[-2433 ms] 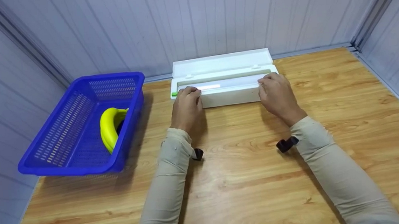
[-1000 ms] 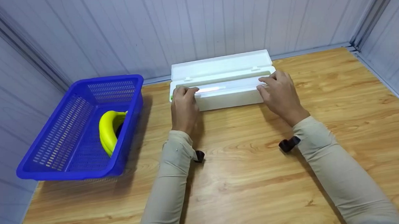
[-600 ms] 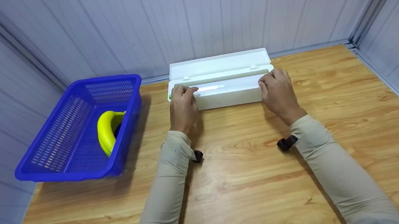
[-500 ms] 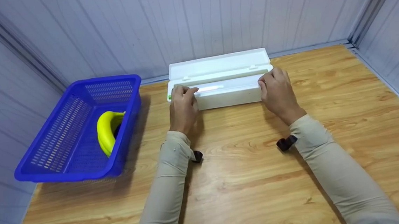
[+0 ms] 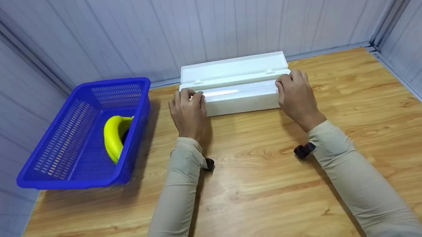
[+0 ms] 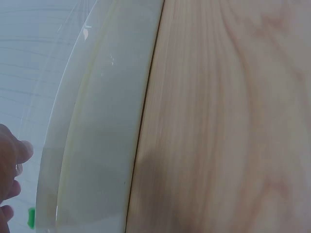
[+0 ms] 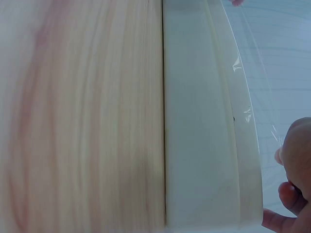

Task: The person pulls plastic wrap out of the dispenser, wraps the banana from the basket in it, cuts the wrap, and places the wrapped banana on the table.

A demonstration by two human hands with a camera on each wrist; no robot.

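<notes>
Film (image 5: 227, 92) is spanning an open white box (image 5: 242, 106), upper centre of frame.
Left hand (image 5: 188, 110) is pinching its left end, right hand (image 5: 298, 99) its right.

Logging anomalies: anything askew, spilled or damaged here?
Nothing stands out. Box upright, lid open, film between left hand and right hand; bananas in the basket. The dark thing beside them is too hidden to identify.

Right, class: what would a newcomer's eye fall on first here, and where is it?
Probably the bright blue basket on the left of the table, holding yellow bananas. Next comes the long white box by the back wall, lid open, with left hand and right hand pinching clear film near its ends.
</notes>
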